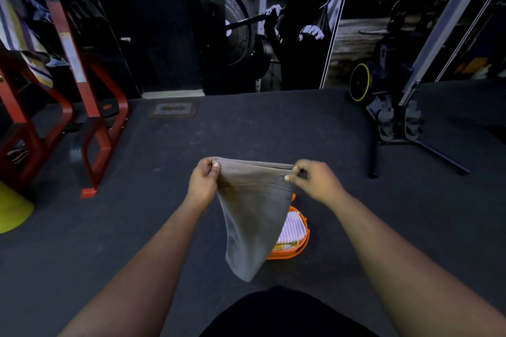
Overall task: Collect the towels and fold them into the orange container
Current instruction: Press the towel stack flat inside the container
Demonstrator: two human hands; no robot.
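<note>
A grey towel (253, 213) hangs doubled over in front of me, its lower end tapering down. My left hand (204, 182) pinches its top left corner and my right hand (315, 179) pinches the top right corner, with the top edge stretched between them. Below and behind the towel, the orange container (302, 245) sits on the dark floor, mostly hidden by the cloth. A folded purple-and-white striped towel (291, 228) lies inside it.
A red metal gym frame (95, 123) stands at the left with striped towels (16, 30) draped on it. A yellow-green object (11, 210) sits at the far left edge. A black stand with sandals (399, 123) is at the right. Dark floor (137, 213) surrounds the container.
</note>
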